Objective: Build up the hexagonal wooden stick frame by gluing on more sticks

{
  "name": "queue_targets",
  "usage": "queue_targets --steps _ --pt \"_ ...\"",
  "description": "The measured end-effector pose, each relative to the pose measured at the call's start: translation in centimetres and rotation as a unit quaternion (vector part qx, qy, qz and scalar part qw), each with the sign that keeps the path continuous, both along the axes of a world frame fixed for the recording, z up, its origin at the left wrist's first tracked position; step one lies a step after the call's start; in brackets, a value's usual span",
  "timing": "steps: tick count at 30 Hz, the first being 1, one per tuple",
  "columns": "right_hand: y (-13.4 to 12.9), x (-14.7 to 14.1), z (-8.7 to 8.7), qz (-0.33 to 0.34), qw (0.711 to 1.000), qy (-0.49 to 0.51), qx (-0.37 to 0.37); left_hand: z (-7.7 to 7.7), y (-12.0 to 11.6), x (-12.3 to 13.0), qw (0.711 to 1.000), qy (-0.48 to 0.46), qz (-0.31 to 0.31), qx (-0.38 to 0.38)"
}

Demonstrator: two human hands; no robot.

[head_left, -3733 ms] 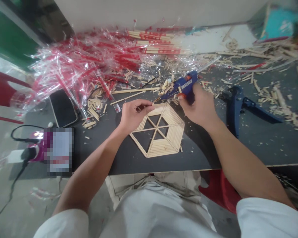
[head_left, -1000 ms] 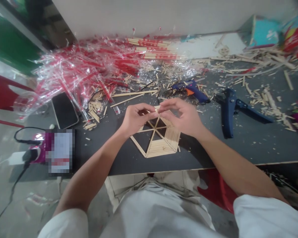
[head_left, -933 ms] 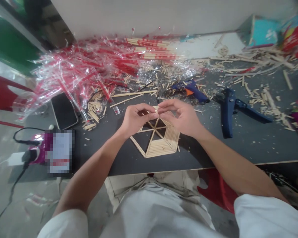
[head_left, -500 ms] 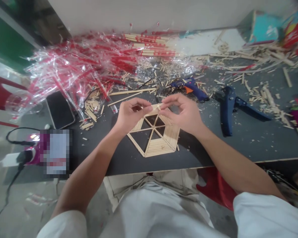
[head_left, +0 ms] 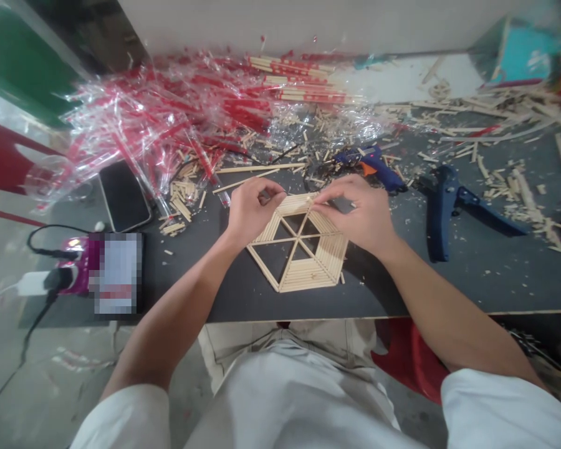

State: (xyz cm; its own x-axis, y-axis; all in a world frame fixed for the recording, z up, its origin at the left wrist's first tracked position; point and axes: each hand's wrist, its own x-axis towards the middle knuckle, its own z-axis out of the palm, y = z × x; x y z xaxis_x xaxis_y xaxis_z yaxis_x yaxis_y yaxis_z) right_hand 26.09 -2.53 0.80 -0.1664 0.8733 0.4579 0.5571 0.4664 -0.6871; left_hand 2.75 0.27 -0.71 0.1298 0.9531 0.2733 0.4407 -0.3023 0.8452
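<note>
Had both bare hands at the far side of a hexagonal stick frame [head_left: 298, 237], lying flat on the dark desk [head_left: 472, 274] just in front of the body. Held the left hand [head_left: 257, 209] at the far left corner, with thumb and forefinger drawn close together; could not tell whether pinching a stick or only pressing on it. Held the right hand [head_left: 362, 212] at the far right corner, with fingertips gathered at the wood; could not tell there either whether gripping or just pressing. Saw five panels lined with rows of sticks, and the near left one mostly bare.

Risked, most likely, nudging the far row out of line by bearing harder on one corner than the other. Could also have dragged a stick loose on lifting the fingers, given any tacky glue on the skin. Had a blue glue gun [head_left: 374, 165] lying just beyond the right hand: risked knocking it with a careless reach, or burning a knuckle on the nozzle, if hot. Risked tilting the frame by sliding it over litter, given a stray stick piece [head_left: 343, 279] beside the near right corner and wooden scraps [head_left: 180, 196] strewn about. Ran less danger from the blue cutter [head_left: 442, 212], lying well apart to the right.
</note>
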Motion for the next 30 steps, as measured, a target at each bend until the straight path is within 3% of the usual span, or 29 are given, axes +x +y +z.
queue_targets --steps 8,16,30 --pt "0.5 0.3 -0.9 0.029 0.997 -0.047 0.059 0.2 -0.1 0.0 0.999 0.043 0.005 -0.01" --pt "0.1 -0.9 -1.4 0.13 0.974 -0.144 0.117 0.0 0.2 0.0 1.0 0.023 0.009 -0.007" --pt "-0.2 -1.8 -1.7 0.115 0.949 -0.244 0.164 0.0 0.2 0.1 1.0 0.028 -0.004 -0.002"
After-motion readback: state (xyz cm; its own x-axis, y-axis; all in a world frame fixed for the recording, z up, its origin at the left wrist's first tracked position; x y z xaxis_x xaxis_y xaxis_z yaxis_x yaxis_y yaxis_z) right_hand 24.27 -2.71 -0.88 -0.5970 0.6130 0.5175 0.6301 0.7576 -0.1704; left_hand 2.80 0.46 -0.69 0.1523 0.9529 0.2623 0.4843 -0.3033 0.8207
